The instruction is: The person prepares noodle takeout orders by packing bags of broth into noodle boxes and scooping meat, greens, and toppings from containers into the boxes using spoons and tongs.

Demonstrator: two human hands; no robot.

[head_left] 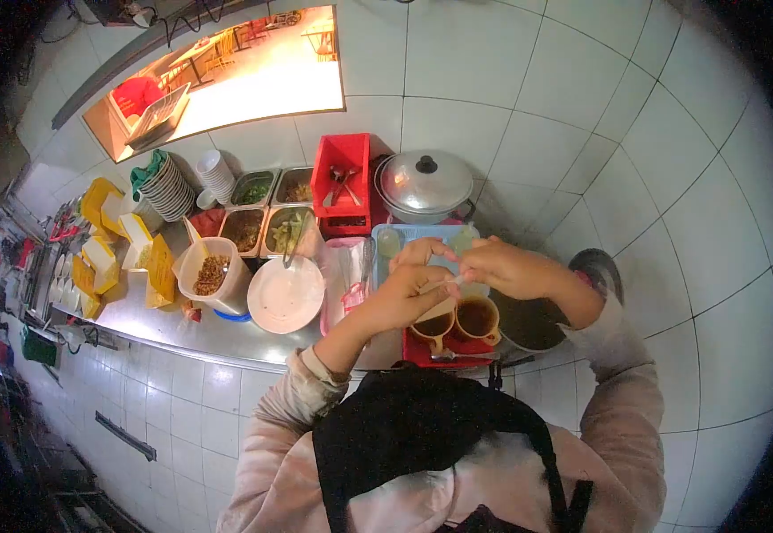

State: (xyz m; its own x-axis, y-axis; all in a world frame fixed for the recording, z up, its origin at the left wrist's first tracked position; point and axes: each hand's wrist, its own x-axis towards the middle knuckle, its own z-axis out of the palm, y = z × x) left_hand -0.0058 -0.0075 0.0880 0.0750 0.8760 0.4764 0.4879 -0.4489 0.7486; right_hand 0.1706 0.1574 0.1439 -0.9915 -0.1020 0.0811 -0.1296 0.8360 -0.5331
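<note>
Where the left hand (413,289) meets the right hand (506,266): near the lidded pot (425,182), on its nearer side;
Left grip: fingers bent, thumb and fingertips closed on a small pale piece (458,281);
Right grip: fingers curled, tips pinching the same item from the other side;
Pale piece: between the fingertips, mostly hidden; film or paper, cannot tell; judged light, thin, easily slipped or torn; best held by its edges, thumb against forefinger;
Yellow cups (484,338): two, dark liquid (474,315) inside, near the hands, on a red tray (418,353); judged heavier, spillable, best taken by the handle;
Blue tray (426,229): partly behind the hands, pale-liquid cup (389,242) on it
</note>
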